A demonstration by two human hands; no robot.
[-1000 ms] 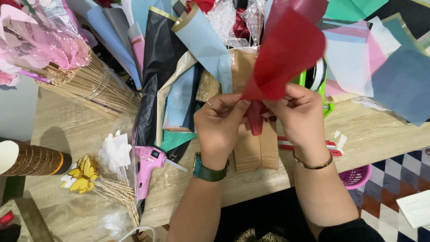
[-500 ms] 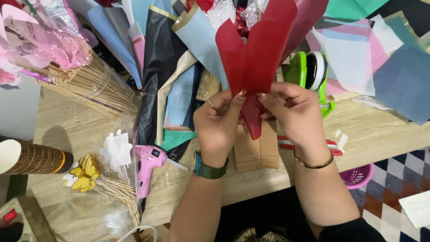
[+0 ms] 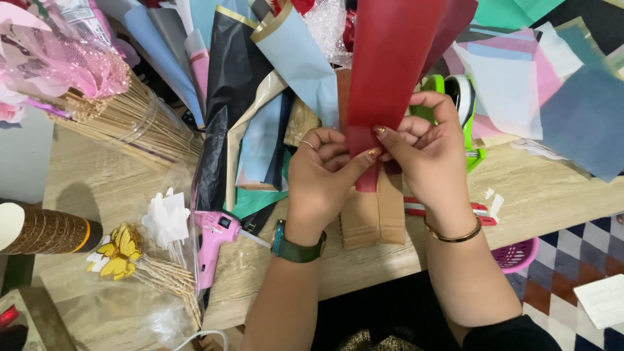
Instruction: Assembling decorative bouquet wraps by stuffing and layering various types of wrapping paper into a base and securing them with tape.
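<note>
Red wrapping paper sheet (image 3: 390,71), folded lengthwise, pinched at its lower end between left hand (image 3: 322,179) and right hand (image 3: 432,153), both closed on it above the wooden surface (image 3: 552,195); risk: thin sheet may crease or slip if pinch loosens.

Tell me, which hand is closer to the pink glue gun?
Left. The left hand is just right of the glue gun; the right hand is farther right, both holding red paper.

Red wrapping sheet (image 3: 390,71), folded, upright above table
</note>
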